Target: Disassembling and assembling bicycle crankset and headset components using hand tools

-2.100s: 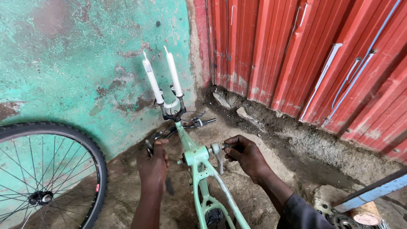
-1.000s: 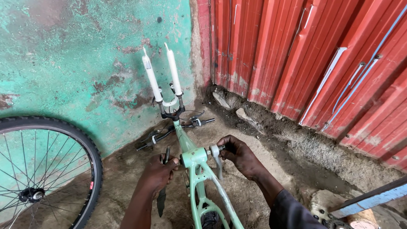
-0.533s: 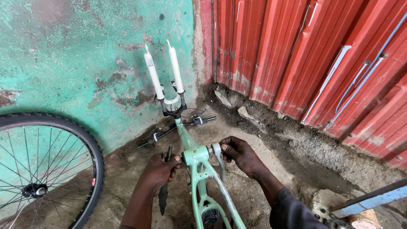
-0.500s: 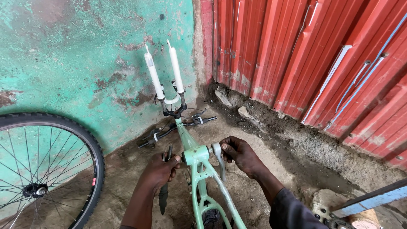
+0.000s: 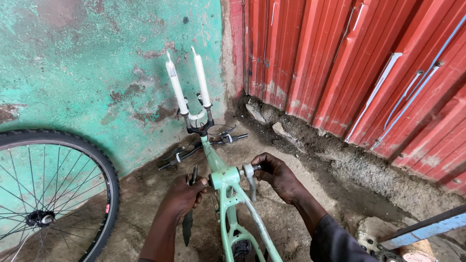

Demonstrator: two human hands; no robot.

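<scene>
Outdoor roadside bicycle-repair spot: bare dirt ground [image 5: 310,160]; peeling turquoise plaster wall [image 5: 87,63]; red corrugated metal sheeting [image 5: 369,58]; loose spoked black-tyred wheel [image 5: 48,194].

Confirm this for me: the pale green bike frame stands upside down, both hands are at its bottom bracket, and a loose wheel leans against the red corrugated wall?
Not quite: the head view shows the loose wheel beside the turquoise plastered wall, not the red corrugated wall. The rest holds: the green frame is inverted, with the left hand and right hand at its bottom bracket.
</scene>
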